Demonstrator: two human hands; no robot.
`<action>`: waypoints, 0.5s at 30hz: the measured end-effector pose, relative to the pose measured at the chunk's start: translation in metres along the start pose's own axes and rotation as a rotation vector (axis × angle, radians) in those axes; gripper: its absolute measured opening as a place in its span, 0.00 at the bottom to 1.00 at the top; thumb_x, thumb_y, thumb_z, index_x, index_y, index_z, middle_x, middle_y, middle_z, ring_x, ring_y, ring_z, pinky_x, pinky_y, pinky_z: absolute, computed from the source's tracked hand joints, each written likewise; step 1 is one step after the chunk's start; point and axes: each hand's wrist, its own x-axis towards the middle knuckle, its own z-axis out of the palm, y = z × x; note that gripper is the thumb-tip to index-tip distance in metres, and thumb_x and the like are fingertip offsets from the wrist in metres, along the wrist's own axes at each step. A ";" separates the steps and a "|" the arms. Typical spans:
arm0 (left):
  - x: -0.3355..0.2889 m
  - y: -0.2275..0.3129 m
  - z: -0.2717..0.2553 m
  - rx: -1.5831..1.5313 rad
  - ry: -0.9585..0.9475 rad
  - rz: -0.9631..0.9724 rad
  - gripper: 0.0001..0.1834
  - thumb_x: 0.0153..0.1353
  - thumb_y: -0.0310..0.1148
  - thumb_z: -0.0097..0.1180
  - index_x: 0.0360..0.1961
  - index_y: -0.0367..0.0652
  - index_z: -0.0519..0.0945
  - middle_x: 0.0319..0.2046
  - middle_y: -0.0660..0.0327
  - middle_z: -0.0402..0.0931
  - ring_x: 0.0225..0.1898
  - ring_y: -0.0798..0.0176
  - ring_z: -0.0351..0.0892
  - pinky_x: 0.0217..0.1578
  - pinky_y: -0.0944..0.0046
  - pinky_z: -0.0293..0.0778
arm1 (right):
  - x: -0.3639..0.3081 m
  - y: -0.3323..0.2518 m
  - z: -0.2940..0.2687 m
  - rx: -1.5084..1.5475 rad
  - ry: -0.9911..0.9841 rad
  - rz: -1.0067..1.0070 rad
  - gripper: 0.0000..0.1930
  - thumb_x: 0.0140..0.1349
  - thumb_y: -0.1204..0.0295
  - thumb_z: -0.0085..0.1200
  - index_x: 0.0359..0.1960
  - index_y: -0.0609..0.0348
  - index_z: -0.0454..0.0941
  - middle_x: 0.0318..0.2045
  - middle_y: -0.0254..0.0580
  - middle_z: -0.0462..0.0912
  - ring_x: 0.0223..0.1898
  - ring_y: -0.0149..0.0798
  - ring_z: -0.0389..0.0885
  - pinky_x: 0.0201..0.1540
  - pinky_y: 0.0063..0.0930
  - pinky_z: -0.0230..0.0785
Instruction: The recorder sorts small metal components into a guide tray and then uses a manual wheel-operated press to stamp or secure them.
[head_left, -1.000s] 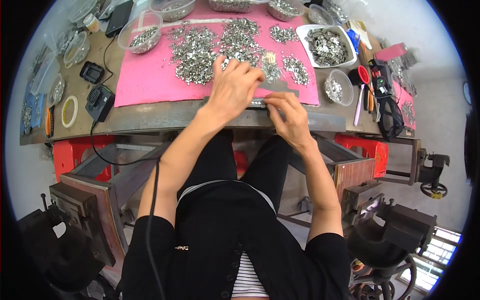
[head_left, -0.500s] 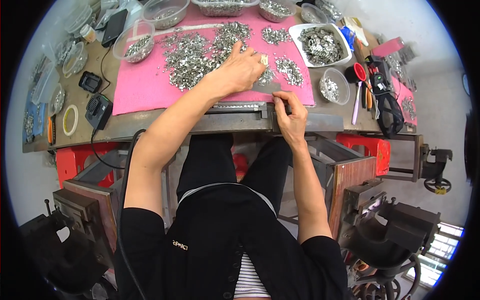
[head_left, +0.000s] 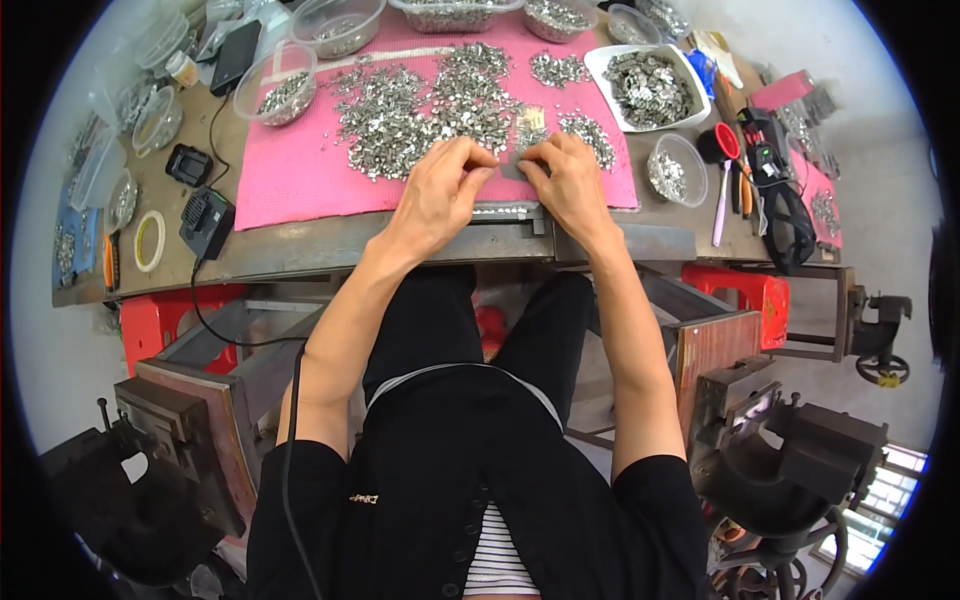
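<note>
The left hand (head_left: 437, 190) and right hand (head_left: 570, 185) are pinching nearly closed, I can't tell on what, if anything; a narrow metal fixture (head_left: 506, 212) is lying left-to-right, bodyward of their fingertips, neither hand clearly nearer.

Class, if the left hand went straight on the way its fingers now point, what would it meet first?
Probably the right hand, facing the left hand across a narrow gap, though their relative depth is hard to judge.

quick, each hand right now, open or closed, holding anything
Left hand: fingers curled, tips close together; can't tell if it holds anything.
Right hand: fingers curled too; anything held can't be made out.
</note>
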 end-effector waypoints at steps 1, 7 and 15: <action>-0.004 0.002 -0.002 -0.027 -0.002 -0.035 0.06 0.67 0.26 0.59 0.42 0.35 0.80 0.36 0.54 0.82 0.38 0.57 0.81 0.41 0.59 0.76 | 0.002 0.000 0.001 -0.023 0.000 -0.005 0.05 0.57 0.70 0.66 0.32 0.55 0.84 0.32 0.40 0.79 0.40 0.46 0.77 0.45 0.42 0.66; -0.022 0.011 0.000 -0.082 -0.104 -0.124 0.05 0.67 0.27 0.59 0.40 0.36 0.80 0.36 0.56 0.82 0.39 0.56 0.79 0.42 0.58 0.74 | 0.006 -0.002 0.000 -0.096 -0.001 -0.058 0.05 0.58 0.70 0.65 0.33 0.56 0.83 0.32 0.39 0.79 0.40 0.45 0.79 0.45 0.42 0.66; -0.024 0.008 0.016 0.049 -0.061 -0.003 0.04 0.64 0.27 0.59 0.37 0.37 0.78 0.33 0.55 0.77 0.37 0.51 0.76 0.41 0.54 0.71 | 0.004 0.005 0.006 -0.092 0.038 -0.088 0.04 0.60 0.71 0.64 0.33 0.56 0.83 0.32 0.40 0.80 0.40 0.45 0.78 0.45 0.40 0.66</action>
